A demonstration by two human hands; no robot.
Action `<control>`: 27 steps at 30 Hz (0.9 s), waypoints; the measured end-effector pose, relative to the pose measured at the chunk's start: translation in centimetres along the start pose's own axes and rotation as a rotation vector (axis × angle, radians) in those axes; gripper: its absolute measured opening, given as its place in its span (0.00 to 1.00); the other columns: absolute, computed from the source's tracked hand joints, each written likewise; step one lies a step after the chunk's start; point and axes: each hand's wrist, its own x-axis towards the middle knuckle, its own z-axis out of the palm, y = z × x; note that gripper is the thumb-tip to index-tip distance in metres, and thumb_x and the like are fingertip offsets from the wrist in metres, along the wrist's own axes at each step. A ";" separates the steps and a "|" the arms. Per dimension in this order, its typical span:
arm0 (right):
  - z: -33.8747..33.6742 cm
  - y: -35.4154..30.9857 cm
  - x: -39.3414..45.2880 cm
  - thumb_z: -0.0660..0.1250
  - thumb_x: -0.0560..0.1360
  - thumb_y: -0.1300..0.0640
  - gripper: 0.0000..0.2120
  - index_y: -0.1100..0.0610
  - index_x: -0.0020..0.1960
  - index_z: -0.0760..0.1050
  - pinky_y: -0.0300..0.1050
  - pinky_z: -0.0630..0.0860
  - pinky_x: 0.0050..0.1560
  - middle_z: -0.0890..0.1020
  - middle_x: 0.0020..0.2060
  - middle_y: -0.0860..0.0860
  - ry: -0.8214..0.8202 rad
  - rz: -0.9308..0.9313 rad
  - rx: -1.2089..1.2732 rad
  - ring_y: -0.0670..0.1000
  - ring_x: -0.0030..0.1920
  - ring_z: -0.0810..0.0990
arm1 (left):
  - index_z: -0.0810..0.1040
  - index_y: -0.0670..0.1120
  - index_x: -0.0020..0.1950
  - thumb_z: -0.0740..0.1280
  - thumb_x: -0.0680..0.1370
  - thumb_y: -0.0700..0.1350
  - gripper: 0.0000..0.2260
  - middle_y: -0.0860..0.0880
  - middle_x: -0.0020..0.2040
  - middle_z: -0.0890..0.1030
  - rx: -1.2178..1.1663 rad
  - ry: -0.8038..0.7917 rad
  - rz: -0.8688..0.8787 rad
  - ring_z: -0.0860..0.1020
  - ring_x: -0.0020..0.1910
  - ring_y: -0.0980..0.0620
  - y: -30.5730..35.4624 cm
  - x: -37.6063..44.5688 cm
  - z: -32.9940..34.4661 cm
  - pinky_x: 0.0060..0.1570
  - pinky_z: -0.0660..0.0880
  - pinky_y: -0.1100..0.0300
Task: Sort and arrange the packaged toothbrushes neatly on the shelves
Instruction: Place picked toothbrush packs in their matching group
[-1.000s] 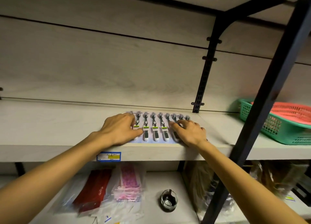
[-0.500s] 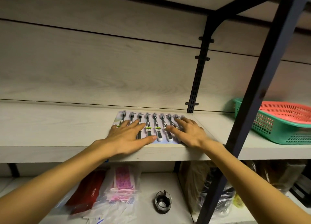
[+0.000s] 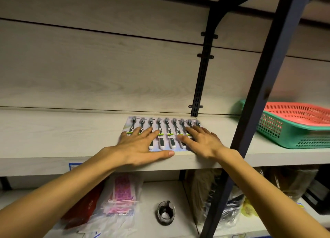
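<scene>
A row of several packaged toothbrushes (image 3: 167,130) lies flat, side by side, on the pale wooden shelf (image 3: 53,130), heads toward the back wall. My left hand (image 3: 141,146) lies flat on the left packs with fingers spread and its thumb along the shelf's front edge. My right hand (image 3: 201,141) lies flat on the right packs, fingers straight and pointing back-left. The handles of the outer packs are hidden under my hands.
A green basket (image 3: 292,134) with a red basket (image 3: 300,110) nested inside stands on the shelf at right. A dark metal upright (image 3: 253,112) crosses in front of my right arm. Below lie bagged masks (image 3: 121,194), a small glass jar (image 3: 166,213) and plastic bags.
My left hand has uncurled and slid back toward the shelf's front edge, now lying flat. The row of packs shows more on its left side. The right hand has stayed on the right packs.
</scene>
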 end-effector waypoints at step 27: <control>-0.3 -12.1 -6.1 0.49 0.80 0.34 0.34 0.49 0.81 0.53 0.60 0.45 0.78 0.55 0.80 0.52 0.250 -0.122 -0.009 0.55 0.80 0.46 | 0.48 0.55 0.82 0.40 0.72 0.78 0.43 0.51 0.82 0.41 0.047 0.255 -0.026 0.46 0.81 0.49 -9.4 -8.4 -1.1 0.78 0.41 0.42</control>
